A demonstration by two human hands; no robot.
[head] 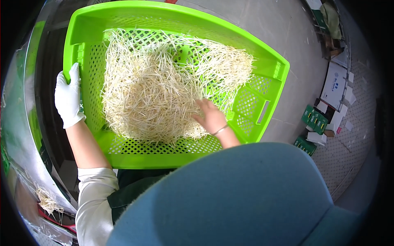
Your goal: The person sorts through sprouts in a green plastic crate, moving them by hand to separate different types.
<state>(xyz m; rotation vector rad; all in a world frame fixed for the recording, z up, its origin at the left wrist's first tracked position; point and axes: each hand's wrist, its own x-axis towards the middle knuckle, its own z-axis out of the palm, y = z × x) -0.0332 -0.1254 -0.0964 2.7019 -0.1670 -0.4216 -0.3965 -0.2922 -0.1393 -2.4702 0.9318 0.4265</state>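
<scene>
A bright green perforated plastic crate lies before me, tilted in the view. Bean sprouts are heaped across its left and middle, and a smaller clump reaches its far right side. My left hand, in a white glove, grips the crate's left edge with the thumb up along the rim. Over the right side of the heap, my right hand is bare and wears a thin bracelet. Its slightly blurred fingers are spread and touch the sprouts, with no bunch visible in them.
A metal-edged counter runs down the left, with loose sprouts at its lower end. White and green cartons stand on the right, past the grey tiled floor. A blurred blue surface covers the lower right.
</scene>
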